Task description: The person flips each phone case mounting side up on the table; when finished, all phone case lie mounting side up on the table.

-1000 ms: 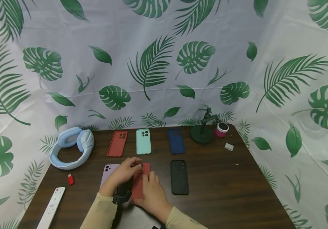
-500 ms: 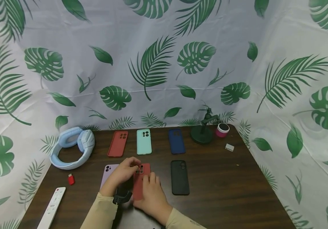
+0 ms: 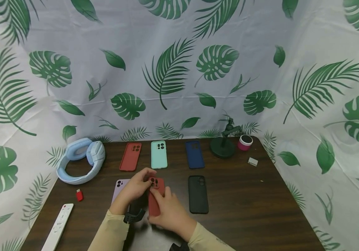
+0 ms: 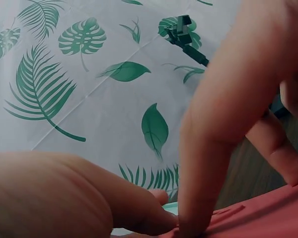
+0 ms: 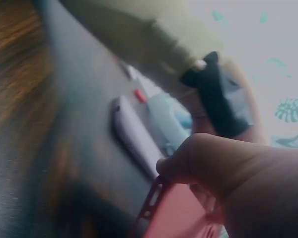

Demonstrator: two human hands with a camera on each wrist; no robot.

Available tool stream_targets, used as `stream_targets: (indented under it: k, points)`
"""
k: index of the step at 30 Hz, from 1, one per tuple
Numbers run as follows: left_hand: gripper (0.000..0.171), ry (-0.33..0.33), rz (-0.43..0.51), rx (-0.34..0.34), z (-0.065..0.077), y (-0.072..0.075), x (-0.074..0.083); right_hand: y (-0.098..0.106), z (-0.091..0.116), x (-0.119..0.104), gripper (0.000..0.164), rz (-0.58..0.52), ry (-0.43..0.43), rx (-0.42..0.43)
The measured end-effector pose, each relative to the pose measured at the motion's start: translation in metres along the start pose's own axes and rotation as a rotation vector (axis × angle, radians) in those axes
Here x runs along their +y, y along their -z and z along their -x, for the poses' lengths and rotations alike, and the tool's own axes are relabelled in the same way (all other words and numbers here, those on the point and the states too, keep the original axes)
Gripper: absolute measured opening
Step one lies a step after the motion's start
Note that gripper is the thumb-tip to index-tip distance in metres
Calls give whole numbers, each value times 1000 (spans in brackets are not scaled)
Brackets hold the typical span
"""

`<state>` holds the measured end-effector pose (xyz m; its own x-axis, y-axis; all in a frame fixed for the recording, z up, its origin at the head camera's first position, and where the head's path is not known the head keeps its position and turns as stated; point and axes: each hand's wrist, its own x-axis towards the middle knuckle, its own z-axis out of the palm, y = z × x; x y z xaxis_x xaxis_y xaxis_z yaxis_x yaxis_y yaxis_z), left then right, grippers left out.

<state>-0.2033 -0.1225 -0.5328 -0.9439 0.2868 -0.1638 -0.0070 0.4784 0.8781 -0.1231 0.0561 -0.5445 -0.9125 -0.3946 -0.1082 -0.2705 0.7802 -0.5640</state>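
Both hands are on a red phone case (image 3: 155, 207) with camera cutouts at its far end, close over the near middle of the table. My left hand (image 3: 137, 183) pinches its far left corner beside the cutouts. My right hand (image 3: 173, 212) grips it from the right, one digit reaching over the back toward the cutouts, others hidden beneath. In the right wrist view the digit curls over the rim of the case (image 5: 176, 213), where side slots show. Fingertips press its red surface (image 4: 273, 210) in the left wrist view. A purple phone case (image 3: 118, 188) lies partly behind the left forearm.
Red (image 3: 130, 157), mint (image 3: 158, 155) and blue (image 3: 195, 155) phone cases lie at the back, a black case (image 3: 198, 195) right of the hands. Headphones (image 3: 96, 167), a red USB stick (image 3: 79, 195) and a white remote (image 3: 58, 226) lie left; a green stand (image 3: 222, 148) and pink jar (image 3: 245, 143) back right.
The red case has tilted and narrowed in view. My right hand's digits have shifted up over its back toward the cutouts; my left hand stays at the far corner.
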Motion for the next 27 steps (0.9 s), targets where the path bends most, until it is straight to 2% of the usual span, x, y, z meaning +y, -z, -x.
stream_targets:
  k: [5,10,18,23,27]
  points:
    - [37,-18,53,-14,-1,1,1,13,2,-1,93,-52,14,-45]
    - [36,-3,63,-29,-2,0,2,22,5,-3,98,-111,-14,-76]
    - [44,10,114,-128,-3,-3,-1,32,8,-3,98,-209,-27,-101]
    - [48,25,35,-132,-1,-3,1,31,6,-1,100,-261,-22,-78]
    - [51,12,-4,-136,1,-2,3,28,3,1,103,-309,-34,-63]
